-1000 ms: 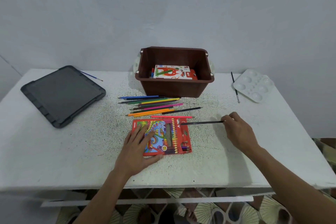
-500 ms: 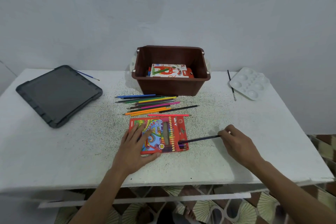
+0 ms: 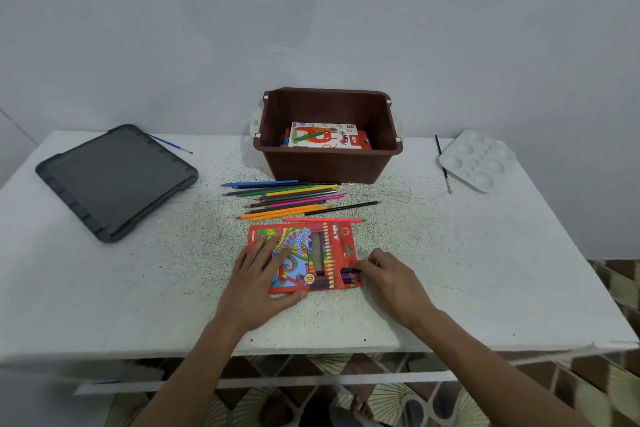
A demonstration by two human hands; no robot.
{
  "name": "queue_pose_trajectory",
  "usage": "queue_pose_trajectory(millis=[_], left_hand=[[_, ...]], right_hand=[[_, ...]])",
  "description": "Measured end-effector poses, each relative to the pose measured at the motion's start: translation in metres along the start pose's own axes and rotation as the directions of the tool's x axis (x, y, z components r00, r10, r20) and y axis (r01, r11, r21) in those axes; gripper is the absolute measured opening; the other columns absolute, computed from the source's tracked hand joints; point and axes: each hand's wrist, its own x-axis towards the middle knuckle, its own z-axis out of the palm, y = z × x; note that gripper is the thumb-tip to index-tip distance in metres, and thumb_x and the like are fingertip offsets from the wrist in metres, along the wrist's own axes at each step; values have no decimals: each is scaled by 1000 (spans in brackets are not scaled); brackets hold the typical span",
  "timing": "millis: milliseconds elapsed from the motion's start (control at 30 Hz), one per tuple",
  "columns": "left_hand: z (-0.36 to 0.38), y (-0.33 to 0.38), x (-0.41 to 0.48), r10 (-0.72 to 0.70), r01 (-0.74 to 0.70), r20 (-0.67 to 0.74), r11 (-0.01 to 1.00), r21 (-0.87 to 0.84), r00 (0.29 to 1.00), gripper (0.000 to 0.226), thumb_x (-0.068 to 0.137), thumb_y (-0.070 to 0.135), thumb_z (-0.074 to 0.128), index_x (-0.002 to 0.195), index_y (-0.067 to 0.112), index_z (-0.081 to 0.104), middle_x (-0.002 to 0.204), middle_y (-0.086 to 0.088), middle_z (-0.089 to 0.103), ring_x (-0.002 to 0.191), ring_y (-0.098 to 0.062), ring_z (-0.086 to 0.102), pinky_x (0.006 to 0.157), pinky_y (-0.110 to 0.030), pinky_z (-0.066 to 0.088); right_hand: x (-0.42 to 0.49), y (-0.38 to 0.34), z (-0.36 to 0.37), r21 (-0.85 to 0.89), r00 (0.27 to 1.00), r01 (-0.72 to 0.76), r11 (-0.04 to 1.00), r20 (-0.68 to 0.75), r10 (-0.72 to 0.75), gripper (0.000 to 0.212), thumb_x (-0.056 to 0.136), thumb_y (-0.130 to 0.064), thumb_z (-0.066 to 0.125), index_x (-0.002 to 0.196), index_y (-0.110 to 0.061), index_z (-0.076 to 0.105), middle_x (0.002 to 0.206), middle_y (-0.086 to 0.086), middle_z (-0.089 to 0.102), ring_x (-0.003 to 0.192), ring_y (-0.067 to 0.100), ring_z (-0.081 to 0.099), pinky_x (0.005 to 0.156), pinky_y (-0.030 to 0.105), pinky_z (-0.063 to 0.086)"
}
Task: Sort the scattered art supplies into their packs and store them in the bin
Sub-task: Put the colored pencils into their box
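Note:
A red colour-pencil pack [image 3: 313, 255] lies flat on the white table [image 3: 138, 288]. My left hand [image 3: 259, 284] rests on its left part with straight fingers, thumb at its near edge. My right hand [image 3: 391, 282] is at the pack's open right end, pinching the back end of a dark pencil [image 3: 349, 270] that is almost wholly inside. Several loose coloured pencils [image 3: 287, 199] lie between the pack and the brown bin [image 3: 329, 163]. The bin holds an oil pastels box [image 3: 325, 137].
A dark tablet in a case [image 3: 114, 180] lies at the left, a blue paintbrush [image 3: 169, 144] behind it. A white paint palette [image 3: 478, 159] and a black paintbrush [image 3: 443, 163] sit at the right. The table's front edge runs just below my wrists.
My right hand has carried the dark pencil from the table down to the pack's right end and slid it in. My left hand has stayed on the pack.

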Motion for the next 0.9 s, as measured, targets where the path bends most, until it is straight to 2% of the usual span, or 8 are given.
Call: queue_pose_trajectory(millis=[100,233,300,400,533,600,733,900], left_hand=[[0,0,0,7,-7,-2,1000,-13,1000,94,77,90,33,153,36,25,164,8,11,150,-12,-5,121,-42,2],[0,-2,0,14,-14,1,1000,-18,1000,93,77,90,33,152,37,25,164,8,10,150,-10,-8,120,-40,-1],[0,-3,0,16,-16,3,1000,-14,1000,93,77,91,32,152,37,24,164,8,10,150,-9,-9,120,-39,-2],[0,-3,0,14,-14,12,1000,-11,1000,94,77,91,30,153,37,23,164,8,8,150,-11,-9,120,-39,-4],[1,-3,1,19,-19,-13,1000,-24,1000,94,77,91,31,152,34,28,163,6,14,151,-14,-2,121,-44,2],[2,-3,0,21,-21,-10,999,-26,1000,94,77,91,31,152,33,28,163,6,14,151,-15,-2,120,-44,2],[3,-4,1,18,-18,-21,1000,-25,1000,94,77,90,34,152,33,30,163,5,15,151,-15,0,120,-45,4],[2,-3,0,13,-13,-15,1000,-20,1000,95,77,91,31,152,34,29,163,5,16,151,-15,0,120,-44,3]], right_hand=[[-2,-3,5,40,1000,7,999,5,-7,33,82,-10,68,114,-18,62,84,5,55,67,22,55,45,31,45],[-3,-2,6,81,999,-5,997,44,1,31,91,-24,46,119,-20,60,89,3,56,70,20,55,47,33,47],[1,0,4,118,999,-45,992,36,41,33,94,-29,41,119,-21,60,89,1,55,68,16,53,48,27,43],[8,9,2,138,991,-131,982,-4,133,32,94,-25,43,118,-17,63,93,-2,56,70,13,55,53,23,41],[17,23,-1,122,973,-228,966,-18,232,31,94,-9,53,125,-11,60,101,3,60,74,20,60,59,34,50],[28,29,-5,94,968,-251,963,-2,252,33,96,-12,52,128,-11,58,105,5,60,78,23,62,62,37,52],[53,40,-11,12,966,-258,966,34,257,35,98,-15,50,133,-12,56,111,7,57,83,26,63,65,34,52],[78,40,-11,-108,953,-262,959,127,275,37,101,-21,45,137,-22,52,118,11,54,94,30,63,70,37,55]])
